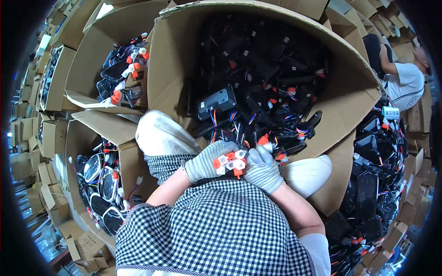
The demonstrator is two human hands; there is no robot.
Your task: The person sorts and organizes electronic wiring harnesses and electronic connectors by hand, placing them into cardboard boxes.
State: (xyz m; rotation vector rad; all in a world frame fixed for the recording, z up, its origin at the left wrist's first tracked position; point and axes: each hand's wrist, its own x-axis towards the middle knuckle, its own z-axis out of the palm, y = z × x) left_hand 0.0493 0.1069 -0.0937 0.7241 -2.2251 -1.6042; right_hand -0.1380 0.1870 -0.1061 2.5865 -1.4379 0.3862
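Just below the frame's centre, a bunch of white and orange-red plastic connectors [231, 162] sits gripped in the grey-striped, gloved left hand [206, 162]; the matching right hand [261, 170] crowds beside it, its grip unclear to me. White-clad knees [159, 133] hem both sides. Above, a brown cardboard box [166, 69] arches its rim around heaped black plastic devices [262, 69].

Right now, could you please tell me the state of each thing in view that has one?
Left hand, gloved, closed around the connectors
Right hand, gloved, fingers curled beside the bunch; its grip is hard to tell
White and red connectors, bunched between the hands
Large cardboard box, open, holding many black units
Grey-backed unit, lying grey face up
Upper-left box, open, partly filled
Lower-left box, open, holding dark-faced units
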